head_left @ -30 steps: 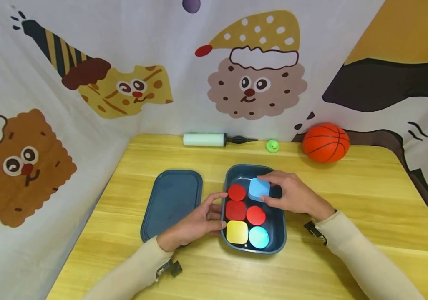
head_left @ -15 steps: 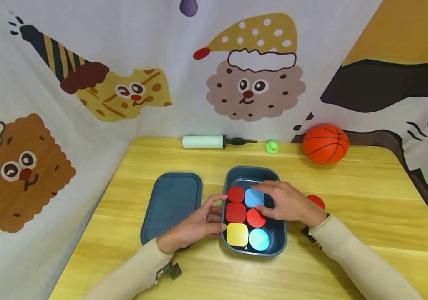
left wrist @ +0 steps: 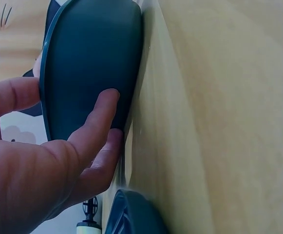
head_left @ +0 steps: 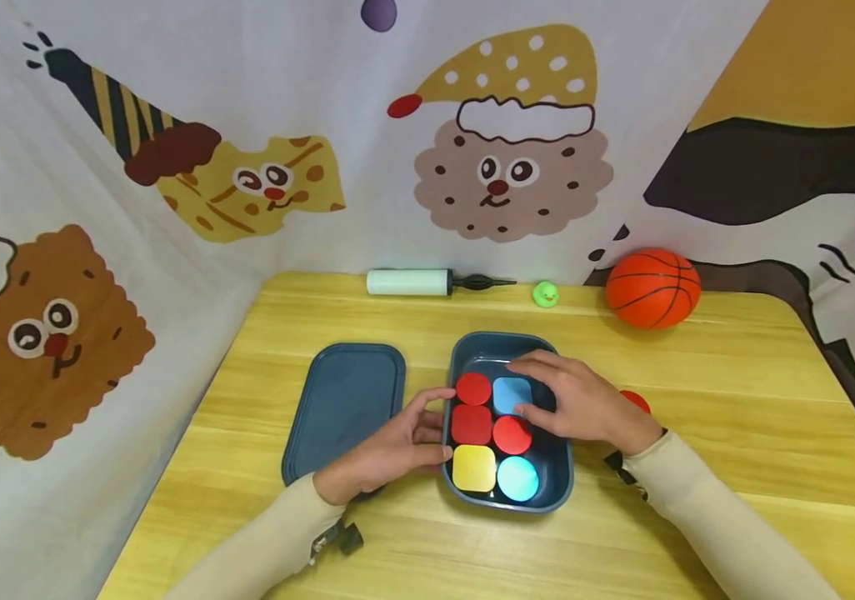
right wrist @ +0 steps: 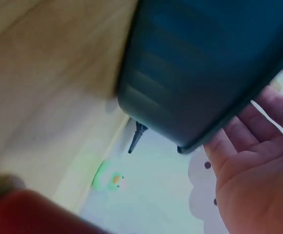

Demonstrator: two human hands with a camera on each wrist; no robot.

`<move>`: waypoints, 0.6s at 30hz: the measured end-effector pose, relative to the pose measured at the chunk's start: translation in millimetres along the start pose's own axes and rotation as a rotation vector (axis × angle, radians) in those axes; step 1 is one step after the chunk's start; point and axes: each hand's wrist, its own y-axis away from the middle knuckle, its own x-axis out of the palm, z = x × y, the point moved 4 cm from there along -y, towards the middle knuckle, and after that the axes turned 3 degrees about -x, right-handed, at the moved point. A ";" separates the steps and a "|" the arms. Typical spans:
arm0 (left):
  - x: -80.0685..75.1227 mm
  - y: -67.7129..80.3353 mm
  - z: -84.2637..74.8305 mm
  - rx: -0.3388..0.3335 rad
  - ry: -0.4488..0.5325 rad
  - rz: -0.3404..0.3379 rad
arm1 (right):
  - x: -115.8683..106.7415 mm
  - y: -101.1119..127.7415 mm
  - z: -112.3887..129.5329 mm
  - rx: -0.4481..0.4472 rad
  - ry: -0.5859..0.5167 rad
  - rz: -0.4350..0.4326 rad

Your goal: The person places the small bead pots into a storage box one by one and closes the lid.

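Observation:
A dark blue box (head_left: 465, 348) sits mid-table holding flat blocks: a red disc (head_left: 473, 388), a light blue square (head_left: 510, 393), a red square (head_left: 470, 423), another red disc (head_left: 510, 434), a yellow square (head_left: 474, 467) and a cyan disc (head_left: 517, 477). My right hand (head_left: 540, 392) lies over the box's far right part, fingers stretched across the light blue square, which lies flat in the box. My left hand (head_left: 431, 425) rests against the box's left wall (left wrist: 92, 63), thumb by the rim, fingers (left wrist: 100, 117) straight along the side. The right wrist view shows my right hand's open palm (right wrist: 248, 165) beyond the box (right wrist: 204, 63).
The box's lid (head_left: 343, 408) lies flat just left of my left hand. A red piece (head_left: 633, 400) lies on the table behind my right wrist. Along the back edge stand a pump (head_left: 408, 282), a green duck (head_left: 545, 293) and a basketball (head_left: 652, 286). Cloth walls close in the back and left.
My right hand brought the light blue square down into the box beside the red disc and let go; its fingers now lie flat over it. The left hand stayed put.

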 end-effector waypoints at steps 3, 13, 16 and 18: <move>-0.1 0.2 -0.6 0.000 -0.009 -0.004 | -8.9 2.8 -1.6 0.006 -0.060 -0.052; -0.7 1.7 -1.4 -0.001 -0.028 -0.007 | -31.8 25.4 -19.8 0.086 -0.160 -0.152; -0.5 1.7 -1.5 -0.002 -0.030 -0.007 | -36.4 35.2 -26.1 0.106 -0.182 -0.164; 0.2 1.8 -1.3 -0.003 -0.028 -0.006 | -39.6 43.2 -30.0 0.135 -0.191 -0.172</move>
